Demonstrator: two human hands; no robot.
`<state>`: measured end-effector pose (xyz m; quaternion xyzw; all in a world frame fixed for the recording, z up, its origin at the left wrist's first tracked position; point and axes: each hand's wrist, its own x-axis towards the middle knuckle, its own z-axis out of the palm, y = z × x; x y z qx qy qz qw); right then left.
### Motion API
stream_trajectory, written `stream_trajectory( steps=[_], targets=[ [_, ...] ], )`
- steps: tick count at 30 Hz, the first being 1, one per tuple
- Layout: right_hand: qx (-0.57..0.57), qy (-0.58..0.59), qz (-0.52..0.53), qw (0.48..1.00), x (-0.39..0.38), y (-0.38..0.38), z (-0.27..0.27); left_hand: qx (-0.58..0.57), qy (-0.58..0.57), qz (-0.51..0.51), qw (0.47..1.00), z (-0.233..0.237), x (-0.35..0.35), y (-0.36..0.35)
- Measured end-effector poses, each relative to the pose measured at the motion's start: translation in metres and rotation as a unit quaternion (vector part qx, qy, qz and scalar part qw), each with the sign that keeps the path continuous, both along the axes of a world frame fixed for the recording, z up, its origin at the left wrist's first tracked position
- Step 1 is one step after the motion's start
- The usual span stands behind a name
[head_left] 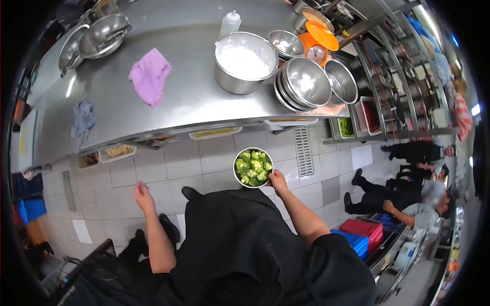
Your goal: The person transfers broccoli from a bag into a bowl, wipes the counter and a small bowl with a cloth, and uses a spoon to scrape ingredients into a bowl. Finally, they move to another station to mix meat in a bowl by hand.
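Observation:
My right hand [278, 182] grips the rim of a round metal bowl [236, 178] on its right side. Green broccoli florets [252, 167] fill the bowl, which I hold level above the tiled floor in front of my apron. Off to the left, my left hand [143, 194] hangs in the air over the floor, its fingers loosely bent and holding nothing. It touches neither the bowl nor the counter.
Ahead is a steel counter [189, 97] with a pot of white contents [240, 85], stacked metal bowls [306, 79], a squeeze bottle [230, 23], a purple cloth [150, 76] and an orange scale [317, 53]. Shelving stands right. Several people are nearby, including one in grey [426, 211].

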<state>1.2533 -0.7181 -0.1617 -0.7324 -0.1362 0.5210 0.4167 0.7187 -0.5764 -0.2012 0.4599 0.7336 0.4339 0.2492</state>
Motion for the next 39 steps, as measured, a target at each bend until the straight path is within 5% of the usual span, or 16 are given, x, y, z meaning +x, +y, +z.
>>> stream_trajectory(
  steps=[5,9,12,19,25,30,35,39],
  targets=[
    [-0.051,-0.008,0.076,0.996,0.092,0.006,-0.046,-0.211,-0.081,0.007,0.974,-0.037,0.121,-0.131],
    [-0.076,-0.059,0.169,0.981,0.152,0.02,-0.084,-0.259,-0.134,0.017,0.956,-0.079,0.209,-0.206],
    [-0.088,-0.052,0.171,0.98,0.178,0.028,-0.092,-0.321,-0.219,0.01,0.922,-0.069,0.271,-0.242],
    [-0.09,0.003,0.052,0.995,0.216,0.054,-0.174,-0.364,-0.179,-0.051,0.913,-0.105,0.317,-0.229],
    [-0.009,0.024,-0.024,0.999,0.211,0.11,-0.264,-0.315,-0.287,0.001,0.905,-0.164,0.345,-0.188],
    [0.042,0.095,-0.115,0.988,0.209,0.164,-0.337,-0.308,-0.311,-0.055,0.897,-0.228,0.376,-0.186],
    [0.091,0.111,-0.13,0.981,0.216,0.193,-0.374,-0.356,-0.25,-0.115,0.893,-0.255,0.374,-0.175],
    [0.061,0.12,-0.071,0.988,0.219,0.192,-0.346,-0.376,-0.228,-0.127,0.889,-0.267,0.374,-0.179]
  ],
)
